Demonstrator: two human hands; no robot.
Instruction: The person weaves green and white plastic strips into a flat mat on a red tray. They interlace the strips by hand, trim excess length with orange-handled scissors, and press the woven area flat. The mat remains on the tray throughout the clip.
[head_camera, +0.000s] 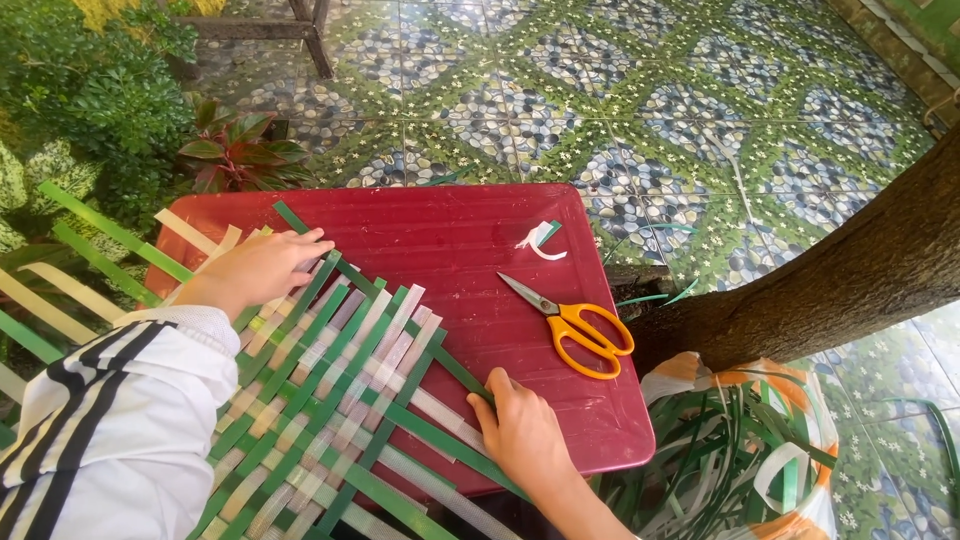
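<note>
A mat (340, 400) woven from green and pale translucent plastic strips lies across a dark red plastic table (450, 230). My left hand (262, 268) rests flat on the mat's upper left part, fingers pressing strips down near the far edge. My right hand (520, 430) sits at the mat's right edge with fingertips pinching a long green strip (452, 362) that runs diagonally across the weave. Yellow-handled scissors (575, 325) lie shut on the table just beyond my right hand.
Small strip offcuts (540, 240) lie near the table's far right corner. A bag of loose green strips (760, 450) stands right of the table below a tree trunk (850, 280). Potted plants (240, 150) are at the left; patterned floor tiles (600, 90) lie beyond.
</note>
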